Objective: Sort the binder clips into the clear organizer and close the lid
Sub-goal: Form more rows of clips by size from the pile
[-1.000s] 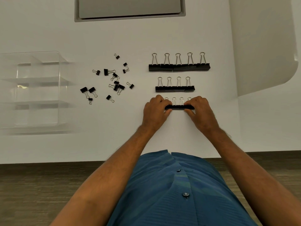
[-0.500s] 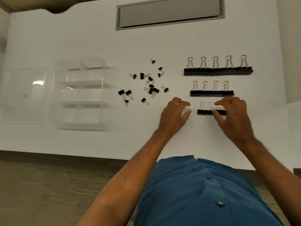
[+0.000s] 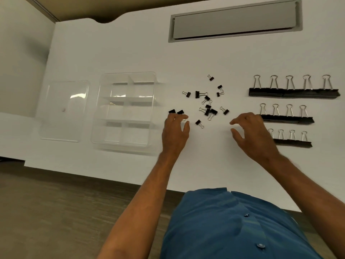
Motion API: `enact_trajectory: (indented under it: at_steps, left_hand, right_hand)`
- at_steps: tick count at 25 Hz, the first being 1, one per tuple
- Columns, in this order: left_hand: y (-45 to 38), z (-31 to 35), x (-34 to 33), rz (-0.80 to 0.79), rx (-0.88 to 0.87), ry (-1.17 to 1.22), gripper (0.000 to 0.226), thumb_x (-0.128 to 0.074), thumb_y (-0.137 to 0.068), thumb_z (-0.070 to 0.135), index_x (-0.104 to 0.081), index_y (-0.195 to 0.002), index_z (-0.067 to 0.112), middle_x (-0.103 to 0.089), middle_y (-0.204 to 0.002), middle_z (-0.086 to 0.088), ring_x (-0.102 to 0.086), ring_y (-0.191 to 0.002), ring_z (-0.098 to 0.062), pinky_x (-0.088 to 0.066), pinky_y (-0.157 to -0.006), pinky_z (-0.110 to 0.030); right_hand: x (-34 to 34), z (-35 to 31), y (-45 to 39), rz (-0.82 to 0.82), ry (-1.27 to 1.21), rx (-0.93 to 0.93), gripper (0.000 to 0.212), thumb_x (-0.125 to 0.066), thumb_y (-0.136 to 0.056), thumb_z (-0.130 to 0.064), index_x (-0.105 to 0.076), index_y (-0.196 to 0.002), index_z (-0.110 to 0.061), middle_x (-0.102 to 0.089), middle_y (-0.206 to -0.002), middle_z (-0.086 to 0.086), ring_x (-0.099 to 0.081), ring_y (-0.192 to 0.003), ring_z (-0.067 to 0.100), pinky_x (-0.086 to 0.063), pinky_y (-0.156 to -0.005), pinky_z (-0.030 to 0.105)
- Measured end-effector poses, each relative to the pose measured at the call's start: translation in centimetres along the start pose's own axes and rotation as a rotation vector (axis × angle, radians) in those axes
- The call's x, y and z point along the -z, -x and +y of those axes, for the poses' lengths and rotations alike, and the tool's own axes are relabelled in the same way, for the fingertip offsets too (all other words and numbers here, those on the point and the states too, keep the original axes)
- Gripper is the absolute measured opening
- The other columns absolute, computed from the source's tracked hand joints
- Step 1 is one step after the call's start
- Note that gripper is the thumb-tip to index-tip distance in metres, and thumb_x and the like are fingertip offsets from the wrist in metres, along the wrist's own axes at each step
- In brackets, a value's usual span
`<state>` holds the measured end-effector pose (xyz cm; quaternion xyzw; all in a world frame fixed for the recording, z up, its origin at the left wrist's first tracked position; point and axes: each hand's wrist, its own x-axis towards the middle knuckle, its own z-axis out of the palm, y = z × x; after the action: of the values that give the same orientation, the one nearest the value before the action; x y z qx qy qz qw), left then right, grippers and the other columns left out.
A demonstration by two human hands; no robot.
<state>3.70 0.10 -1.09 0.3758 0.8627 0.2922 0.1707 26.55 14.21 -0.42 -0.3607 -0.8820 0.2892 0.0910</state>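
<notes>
A clear organizer (image 3: 125, 144) with several compartments lies open at the left of the white table, and its clear lid (image 3: 64, 111) rests flat beside it, further left. Several small black binder clips (image 3: 207, 105) are scattered mid-table. On the right, three rows of larger clips stand lined up: the biggest row (image 3: 293, 92) at the back, a medium row (image 3: 287, 118), and a smaller row (image 3: 291, 142) nearest me. My left hand (image 3: 175, 131) is open, fingertips at two small clips on the pile's left edge. My right hand (image 3: 250, 135) hovers open, right of the pile, covering the left ends of the two nearer rows.
A grey recessed panel (image 3: 235, 19) is set into the table at the back. The white table (image 3: 112, 53) ends in a front edge just before my blue shirt (image 3: 233, 227). Wood-look floor (image 3: 56, 212) shows below it.
Both hands have left the smallest row of clips and moved left, toward the scattered small clips. The camera view has swung left, showing the organizer and lid fully.
</notes>
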Motion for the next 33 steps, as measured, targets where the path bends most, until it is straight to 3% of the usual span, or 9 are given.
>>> enact_trajectory:
  at_steps: [3,6,11,14,17,21,24,28,33]
  left_hand:
    - [-1.6,-2.1,1.9,0.02,0.046,-0.033,0.03,-0.062,-0.093,0.018,-0.063,-0.123,0.017,-0.054,-0.123,-0.002,-0.05,-0.118,-0.019,-0.046,-0.097,-0.03]
    - [-2.8,-3.7,2.5,-0.073,0.046,-0.081,0.041,-0.061,-0.093,0.014,-0.055,-0.134,0.012,-0.05,-0.132,-0.009,-0.045,-0.124,-0.025,-0.033,-0.103,-0.022]
    - [-4.0,-4.6,2.4,-0.148,-0.02,-0.173,0.048,-0.059,-0.095,0.006,-0.048,-0.142,0.006,-0.048,-0.139,-0.016,-0.044,-0.125,-0.03,-0.037,-0.106,-0.032]
    - [-5.1,-4.3,2.0,-0.15,-0.059,-0.159,0.038,-0.06,-0.093,0.001,-0.057,-0.131,0.006,-0.054,-0.125,-0.017,-0.051,-0.115,-0.03,-0.046,-0.1,-0.036]
    - [-6.1,-3.9,1.5,-0.13,-0.06,-0.164,0.023,-0.058,-0.093,-0.003,-0.064,-0.114,0.004,-0.057,-0.111,-0.016,-0.054,-0.1,-0.026,-0.05,-0.086,-0.035]
    - [-6.7,-3.7,1.1,-0.117,-0.003,-0.151,0.011,-0.057,-0.093,0.0,-0.064,-0.101,0.005,-0.057,-0.104,-0.011,-0.05,-0.089,-0.016,-0.045,-0.077,-0.026]
    - [-6.8,-3.4,0.9,-0.108,0.006,-0.148,0.006,-0.059,-0.091,0.002,-0.059,-0.096,0.007,-0.056,-0.099,-0.01,-0.049,-0.086,-0.017,-0.042,-0.073,-0.026]
    - [-6.3,-2.9,1.2,-0.078,0.032,-0.072,0.009,-0.059,-0.092,0.006,-0.055,-0.099,0.01,-0.056,-0.094,-0.005,-0.053,-0.084,-0.018,-0.048,-0.071,-0.031]
    - [-3.1,-0.2,1.9,-0.09,0.057,0.154,0.014,-0.063,-0.094,0.009,-0.066,-0.105,0.016,-0.062,-0.096,0.006,-0.057,-0.083,-0.005,-0.047,-0.075,-0.014]
  right_hand:
    - [-2.1,-3.0,-2.0,-0.035,-0.039,0.028,0.027,-0.065,-0.093,-0.021,-0.061,-0.12,-0.019,-0.054,-0.122,0.001,-0.045,-0.118,0.022,-0.049,-0.078,0.034]
    - [-4.8,-6.0,-4.4,-0.053,-0.071,0.064,0.029,-0.064,-0.093,-0.02,-0.059,-0.122,-0.019,-0.053,-0.124,-0.001,-0.045,-0.12,0.019,-0.05,-0.076,0.032]
    - [-9.4,-9.9,-8.6,-0.108,-0.041,0.118,0.044,-0.063,-0.093,-0.016,-0.054,-0.136,-0.012,-0.052,-0.133,0.006,-0.05,-0.118,0.024,-0.053,-0.075,0.036]
    - [-11.2,-10.5,-9.9,-0.092,0.045,0.106,0.045,-0.065,-0.091,-0.012,-0.055,-0.135,-0.009,-0.057,-0.127,0.011,-0.054,-0.11,0.028,-0.056,-0.075,0.04]
    - [-12.2,-10.5,-10.6,-0.057,0.155,0.112,0.036,-0.067,-0.084,0.0,-0.063,-0.118,-0.008,-0.06,-0.112,0.011,-0.055,-0.098,0.027,-0.053,-0.067,0.036]
    - [-12.3,-10.7,-11.2,-0.06,0.136,0.059,0.022,-0.063,-0.082,0.01,-0.06,-0.095,-0.008,-0.055,-0.094,0.009,-0.048,-0.083,0.023,-0.035,-0.054,0.033]
    - [-11.9,-11.1,-11.6,-0.042,0.086,0.03,0.021,-0.056,-0.081,0.011,-0.055,-0.09,-0.007,-0.051,-0.089,0.009,-0.041,-0.076,0.02,-0.029,-0.055,0.032]
    - [-10.0,-11.1,-11.0,-0.083,-0.087,-0.009,0.017,-0.048,-0.088,0.004,-0.051,-0.093,-0.012,-0.048,-0.087,0.001,-0.045,-0.075,0.019,-0.034,-0.059,0.035]
    - [-6.3,-8.7,-6.2,0.127,-0.428,-0.265,0.022,-0.06,-0.093,-0.002,-0.066,-0.107,-0.017,-0.062,-0.105,-0.004,-0.059,-0.089,0.001,-0.045,-0.077,0.009]
